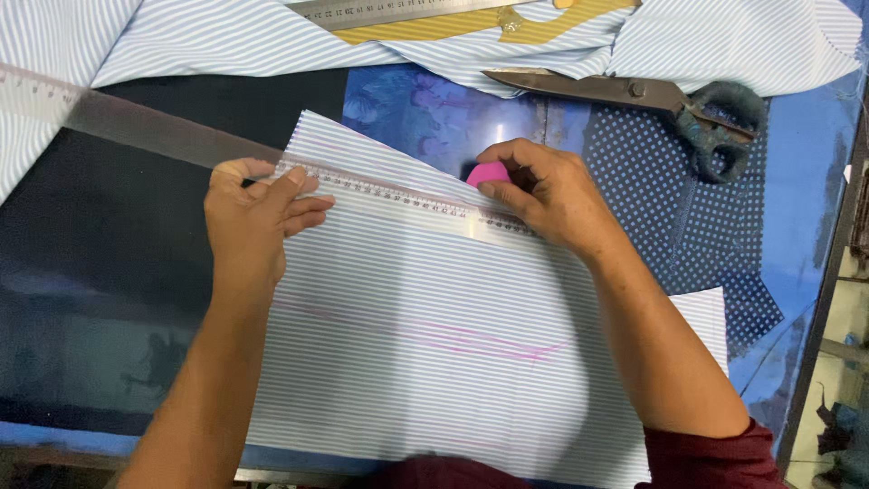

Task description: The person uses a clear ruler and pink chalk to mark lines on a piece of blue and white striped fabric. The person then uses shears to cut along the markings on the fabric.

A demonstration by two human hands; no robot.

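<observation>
No packages, labels, signs or screens on the worktable.

Nothing of that kind shows anywhere in this view, from the near edge to the far edge or at either side.

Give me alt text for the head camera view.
A left hand presses a clear ruler onto striped fabric while the right hand holds pink chalk at its edge. Scissors lie beyond.
</observation>
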